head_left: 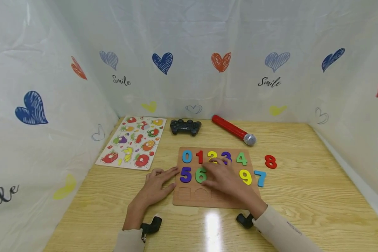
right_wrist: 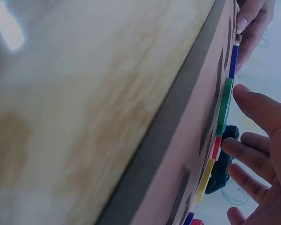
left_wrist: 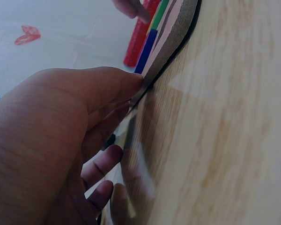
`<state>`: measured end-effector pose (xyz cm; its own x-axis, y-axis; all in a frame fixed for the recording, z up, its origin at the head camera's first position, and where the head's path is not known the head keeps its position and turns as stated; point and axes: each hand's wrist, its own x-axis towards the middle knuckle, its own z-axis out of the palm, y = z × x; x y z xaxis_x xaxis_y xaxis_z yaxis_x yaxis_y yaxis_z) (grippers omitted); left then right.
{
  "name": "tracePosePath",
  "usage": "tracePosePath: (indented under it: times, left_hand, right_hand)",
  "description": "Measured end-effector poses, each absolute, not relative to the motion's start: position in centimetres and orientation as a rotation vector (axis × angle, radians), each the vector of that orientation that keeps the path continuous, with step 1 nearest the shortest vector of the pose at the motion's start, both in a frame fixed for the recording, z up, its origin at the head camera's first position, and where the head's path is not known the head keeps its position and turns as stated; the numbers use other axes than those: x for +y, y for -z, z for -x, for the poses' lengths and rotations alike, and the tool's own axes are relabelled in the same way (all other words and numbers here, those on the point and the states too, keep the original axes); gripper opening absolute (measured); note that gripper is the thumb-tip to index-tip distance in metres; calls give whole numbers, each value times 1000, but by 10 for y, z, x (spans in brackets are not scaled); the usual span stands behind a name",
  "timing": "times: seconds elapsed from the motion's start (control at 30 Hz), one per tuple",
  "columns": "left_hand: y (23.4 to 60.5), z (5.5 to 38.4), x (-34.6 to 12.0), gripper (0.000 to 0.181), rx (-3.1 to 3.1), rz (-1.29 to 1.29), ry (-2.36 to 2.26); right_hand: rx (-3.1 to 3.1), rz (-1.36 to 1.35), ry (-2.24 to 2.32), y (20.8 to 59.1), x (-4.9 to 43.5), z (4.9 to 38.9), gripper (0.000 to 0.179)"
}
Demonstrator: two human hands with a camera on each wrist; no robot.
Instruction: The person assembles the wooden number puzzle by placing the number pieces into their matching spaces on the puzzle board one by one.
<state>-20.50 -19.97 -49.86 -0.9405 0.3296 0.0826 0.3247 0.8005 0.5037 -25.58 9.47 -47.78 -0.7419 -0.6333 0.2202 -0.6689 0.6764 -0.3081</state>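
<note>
A wooden number puzzle board (head_left: 189, 199) lies on the table, with coloured digits in its upper two rows and recesses along its bottom row. My left hand (head_left: 154, 187) touches the board's left edge with thumb and fingertips, fingers fairly straight, beside the purple 5 (head_left: 186, 174). Over the middle of the board is my right hand (head_left: 225, 178), its thumb and fingers spread around the green 6 (head_left: 201, 175). In the right wrist view, the thumb is close to that green 6 (right_wrist: 225, 108); whether it touches is unclear. The right hand hides part of the middle row.
Right of the board lie a red 8 (head_left: 271, 161) and a blue 7 (head_left: 260, 178), the latter by the board's edge. Behind are a black game controller (head_left: 185, 127) and a red microphone (head_left: 233, 129). A fruit puzzle board (head_left: 130, 143) lies at the left.
</note>
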Motion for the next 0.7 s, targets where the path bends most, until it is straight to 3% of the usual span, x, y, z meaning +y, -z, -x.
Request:
tracePosePath:
  times: [0.37, 0.7]
  left_hand:
    - [497, 204, -199, 51, 2998, -559, -842]
    - [497, 203, -198, 51, 2989, -560, -859]
  right_hand:
    - [-2738, -1103, -641, 474, 121, 251, 40]
    - [-2746, -1048, -620, 475, 148, 243, 49]
